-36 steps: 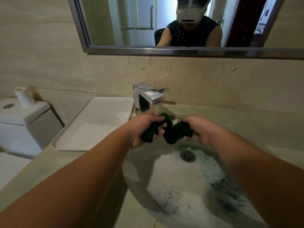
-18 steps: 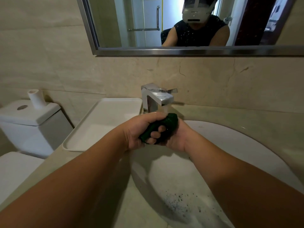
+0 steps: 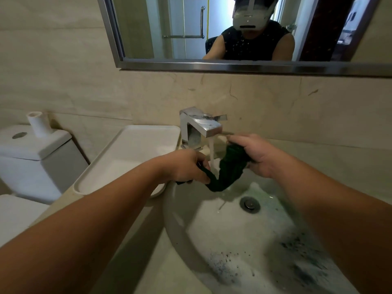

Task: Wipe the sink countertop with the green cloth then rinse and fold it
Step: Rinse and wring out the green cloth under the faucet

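Under the square chrome faucet a thin stream of water falls, and the green cloth hangs just beside that stream, twisted into a dark, wet, ropy band over the basin. The left hand, left of the faucet's spout and a little below it, has its fingers curled tight around the cloth's narrow lower end. The right hand, right of the spout, is closed on the thicker bunched end, held higher, so the cloth sags between them in a shallow loop.

Below the faucet the sink is a smooth, rounded, pale bowl, its floor speckled with dark flecks and foam, with a round metal drain set in it. Left of the faucet a white rectangular tray with rounded corners lies on the beige stone countertop. Farther left stands a glossy white toilet tank. Above the faucet a metal-framed mirror hangs on veined tile.
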Tool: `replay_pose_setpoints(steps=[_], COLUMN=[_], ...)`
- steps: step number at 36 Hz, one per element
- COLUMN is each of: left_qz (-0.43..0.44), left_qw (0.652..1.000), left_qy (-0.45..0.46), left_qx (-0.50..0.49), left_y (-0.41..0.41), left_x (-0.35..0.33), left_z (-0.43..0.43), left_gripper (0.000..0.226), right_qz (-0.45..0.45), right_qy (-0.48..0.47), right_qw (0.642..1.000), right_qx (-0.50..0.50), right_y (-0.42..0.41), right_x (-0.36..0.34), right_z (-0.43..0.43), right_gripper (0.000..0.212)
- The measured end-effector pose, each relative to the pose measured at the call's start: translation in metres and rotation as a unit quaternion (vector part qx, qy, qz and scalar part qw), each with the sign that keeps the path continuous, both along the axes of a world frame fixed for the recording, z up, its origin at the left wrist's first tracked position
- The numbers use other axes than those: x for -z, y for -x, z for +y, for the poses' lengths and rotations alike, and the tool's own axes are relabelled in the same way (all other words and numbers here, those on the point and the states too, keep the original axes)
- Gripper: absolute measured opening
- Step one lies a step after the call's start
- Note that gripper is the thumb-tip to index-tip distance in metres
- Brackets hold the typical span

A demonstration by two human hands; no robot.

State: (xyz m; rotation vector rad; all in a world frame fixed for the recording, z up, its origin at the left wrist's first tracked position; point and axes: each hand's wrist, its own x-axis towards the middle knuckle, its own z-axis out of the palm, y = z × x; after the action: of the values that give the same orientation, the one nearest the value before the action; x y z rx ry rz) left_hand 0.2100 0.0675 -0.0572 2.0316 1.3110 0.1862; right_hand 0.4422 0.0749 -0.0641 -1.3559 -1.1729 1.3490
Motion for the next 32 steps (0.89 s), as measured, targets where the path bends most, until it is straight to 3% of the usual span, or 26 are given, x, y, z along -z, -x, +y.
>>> replay_pose_setpoints(steps=[3, 9, 14, 19, 22, 24, 26, 29, 32], left_qz=[0.015, -0.087, -0.195, -0.260, -0.288, -0.311, -0.342, -0.390, -0.436], left_qw=[0.996, 0.989, 0.966, 0.918, 0.888, 0.865, 0.837, 0.813, 0.800], left_qy=[-0.076, -0.043, 0.129, 0.279, 0.354, 0.395, 0.423, 0.424, 0.409], left_qx=[-0.048, -0.109, -0.109, -0.111, -0.055, 0.007, 0.055, 0.081, 0.051], left_y=[-0.012, -0.029, -0.046, -0.071, -0.075, -0.075, -0.076, -0.076, -0.070], left_x=[0.007, 0.008, 0.008, -0.004, -0.016, -0.023, -0.026, -0.026, -0.022], left_z=[0.006, 0.013, -0.008, -0.041, -0.059, -0.071, -0.082, -0.100, -0.109], left_gripper=[0.018, 0.021, 0.029, 0.067, 0.092, 0.097, 0.085, 0.045, 0.028], right_qz=[-0.040, -0.064, -0.075, -0.102, -0.090, -0.061, -0.047, -0.080, -0.156], right_qy=[0.013, 0.055, 0.081, 0.025, -0.029, -0.036, -0.030, -0.041, -0.129], right_qw=[0.998, 0.988, 0.983, 0.989, 0.994, 0.997, 0.998, 0.995, 0.979], right_qx=[0.053, 0.132, 0.146, 0.100, 0.052, 0.024, -0.015, -0.045, -0.011], right_y=[-0.030, -0.072, -0.083, -0.070, -0.056, -0.046, -0.036, -0.024, -0.028], right_x=[-0.006, -0.008, -0.017, -0.048, -0.072, -0.085, -0.092, -0.099, -0.096], right_z=[-0.009, -0.026, -0.052, -0.095, -0.130, -0.153, -0.171, -0.191, -0.202], right_gripper=[0.019, 0.022, 0.023, 0.016, 0.015, 0.014, 0.019, 0.026, 0.034])
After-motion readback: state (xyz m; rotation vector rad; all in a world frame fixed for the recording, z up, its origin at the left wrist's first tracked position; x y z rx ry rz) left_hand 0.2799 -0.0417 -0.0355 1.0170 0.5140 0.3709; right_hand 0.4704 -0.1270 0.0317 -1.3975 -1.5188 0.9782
